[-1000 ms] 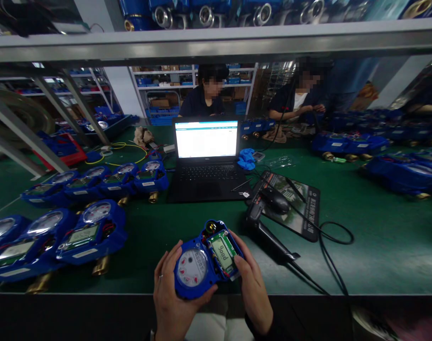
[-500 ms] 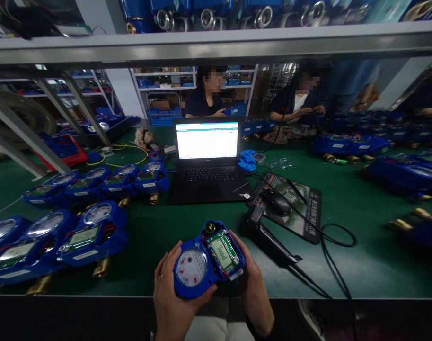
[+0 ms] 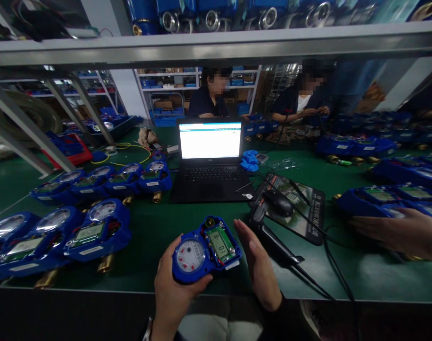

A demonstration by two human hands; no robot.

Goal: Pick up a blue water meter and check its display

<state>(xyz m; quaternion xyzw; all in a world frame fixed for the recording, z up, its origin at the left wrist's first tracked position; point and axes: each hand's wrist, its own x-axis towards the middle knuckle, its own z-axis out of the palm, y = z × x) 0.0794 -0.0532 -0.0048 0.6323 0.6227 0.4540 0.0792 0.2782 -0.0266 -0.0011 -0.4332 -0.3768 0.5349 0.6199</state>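
A blue water meter (image 3: 204,248) with a white round dial and a green lit display sits in my left hand (image 3: 173,291), just above the near table edge. My left fingers curl under and around its dial end. My right hand (image 3: 260,267) is off the meter, flat and open just to its right, fingers pointing away. A black handheld scanner (image 3: 268,234) lies on the green mat right beside my right hand.
An open laptop (image 3: 210,158) stands behind the meter. A mouse (image 3: 279,202) rests on a pad. Rows of blue meters (image 3: 95,229) fill the left; more meters (image 3: 379,196) lie right, where another person's hand (image 3: 396,232) reaches in. Two people sit opposite.
My right hand has let go of the meter and drawn slightly right. The display text has changed. Another person's hand has pushed a row of meters in from the right.
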